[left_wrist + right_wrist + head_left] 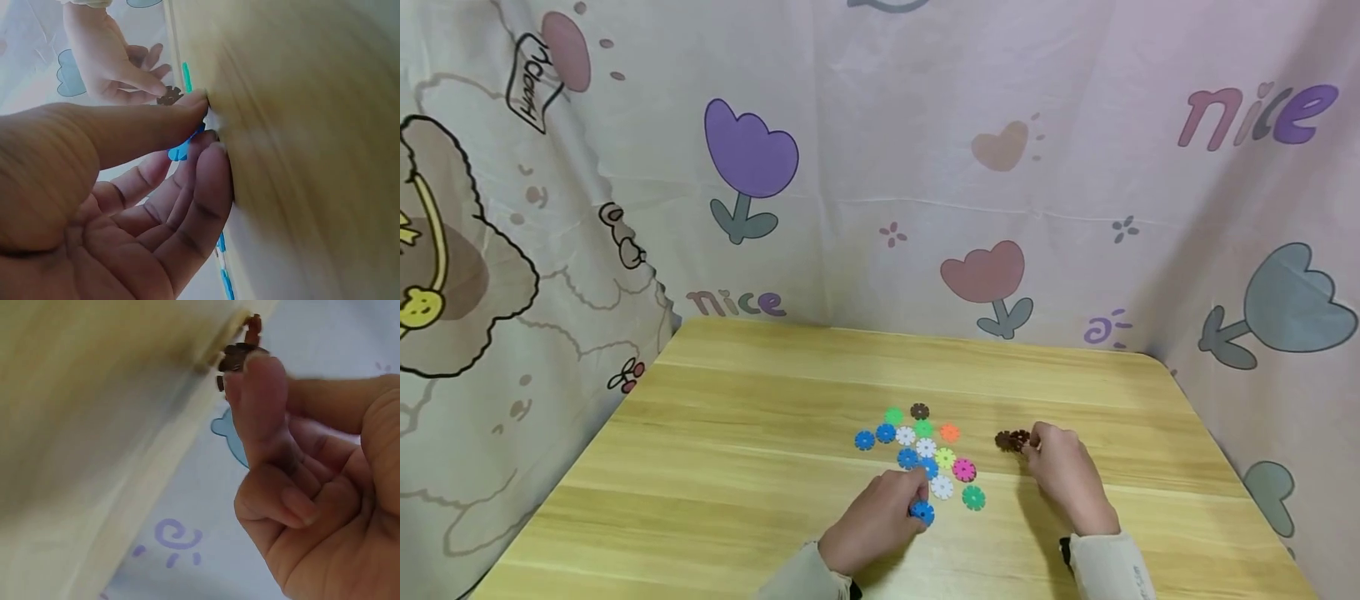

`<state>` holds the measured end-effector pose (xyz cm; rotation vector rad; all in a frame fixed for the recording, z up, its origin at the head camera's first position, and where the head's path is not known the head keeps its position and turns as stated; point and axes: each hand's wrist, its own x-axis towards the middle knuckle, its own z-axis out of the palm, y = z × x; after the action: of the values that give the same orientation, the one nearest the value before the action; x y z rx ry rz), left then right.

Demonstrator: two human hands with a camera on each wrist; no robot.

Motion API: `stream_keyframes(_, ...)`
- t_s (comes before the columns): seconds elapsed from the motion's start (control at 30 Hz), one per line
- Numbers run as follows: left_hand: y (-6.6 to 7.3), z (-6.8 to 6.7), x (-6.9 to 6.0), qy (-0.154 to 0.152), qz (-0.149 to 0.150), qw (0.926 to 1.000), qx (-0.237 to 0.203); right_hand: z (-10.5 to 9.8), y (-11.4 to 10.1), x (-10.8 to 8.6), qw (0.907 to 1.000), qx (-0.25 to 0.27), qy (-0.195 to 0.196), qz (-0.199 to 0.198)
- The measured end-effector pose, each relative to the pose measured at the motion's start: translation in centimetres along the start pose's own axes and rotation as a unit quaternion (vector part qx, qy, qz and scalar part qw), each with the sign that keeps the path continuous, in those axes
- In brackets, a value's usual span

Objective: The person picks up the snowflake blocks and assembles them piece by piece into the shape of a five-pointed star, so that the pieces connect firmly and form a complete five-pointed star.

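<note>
Near the front of the table, my left hand pinches a blue notched disc, a snowflake-shaped building piece. The left wrist view shows the blue disc between thumb and fingers, partly hidden by them. Farther right, my right hand pinches dark brown notched discs that look joined together. In the right wrist view the brown discs stick out past the fingertips, one set at an angle to another. How many brown pieces there are is hard to tell.
Loose notched discs lie spread between the hands and behind the left one: several blue, white and green, plus a pink disc, an orange disc and a brown disc. The wooden table ends at a printed curtain.
</note>
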<state>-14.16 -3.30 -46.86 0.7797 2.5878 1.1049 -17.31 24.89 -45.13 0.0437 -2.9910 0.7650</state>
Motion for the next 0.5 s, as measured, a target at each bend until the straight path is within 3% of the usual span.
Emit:
stream_keyframes(0.13, -0.4, -0.5, 0.1, -0.001, 0.011, 0.9998, -0.015, -0.3, -0.9, -0.3, 1.0, 0.003, 0.009, 0.0)
stream_keyframes(0.23, -0.6, -1.1, 0.1, 0.006, 0.015, 0.9994, -0.03, -0.2, -2.0, -0.5, 0.9997, 0.023, -0.007, -0.006)
stream_keyframes(0.37, -0.7, -2.1, 0.1, 0.022, 0.016, 0.9983, -0.051, 0.5, -3.4, -0.8, 0.9952, 0.058, -0.07, -0.034)
stream_keyframes(0.5, -0.8, -3.2, 0.1, 0.038, 0.028, 0.9962, -0.073, 1.2, -4.3, -1.3, 0.9858, 0.055, -0.147, -0.06)
